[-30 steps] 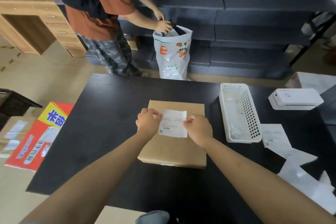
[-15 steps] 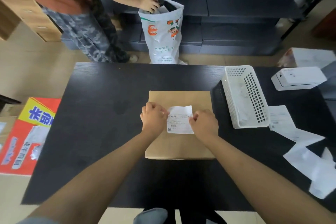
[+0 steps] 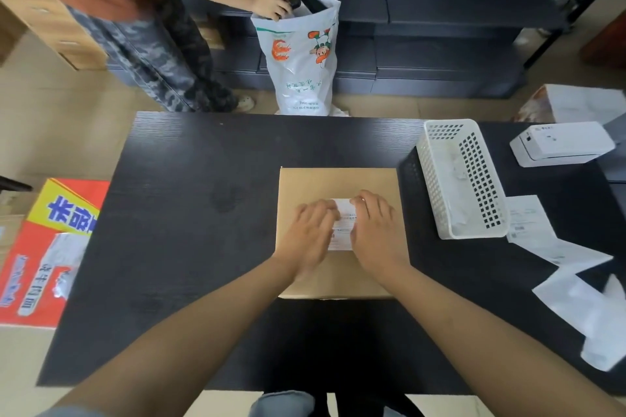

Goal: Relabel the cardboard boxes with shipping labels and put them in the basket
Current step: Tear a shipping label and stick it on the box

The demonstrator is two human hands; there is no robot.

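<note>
A flat brown cardboard box (image 3: 338, 184) lies in the middle of the black table (image 3: 203, 213). A white shipping label (image 3: 345, 223) lies on its top. My left hand (image 3: 310, 235) and my right hand (image 3: 377, 235) lie flat on the label with straight fingers, pressing it down from either side. Only a narrow strip of the label shows between them. A white perforated plastic basket (image 3: 474, 186) stands to the right of the box, with some white paper inside.
A white label printer (image 3: 560, 144) sits at the table's far right. Loose white label backings (image 3: 576, 284) lie at the right. A person stands beyond the table, reaching into a white plastic bag (image 3: 301, 54). A red and yellow carton (image 3: 44, 254) lies on the floor at the left.
Both hands pinched the label by its side edges above the box before; now they lie flat on it and press it onto the box top. The camera has tilted down.
</note>
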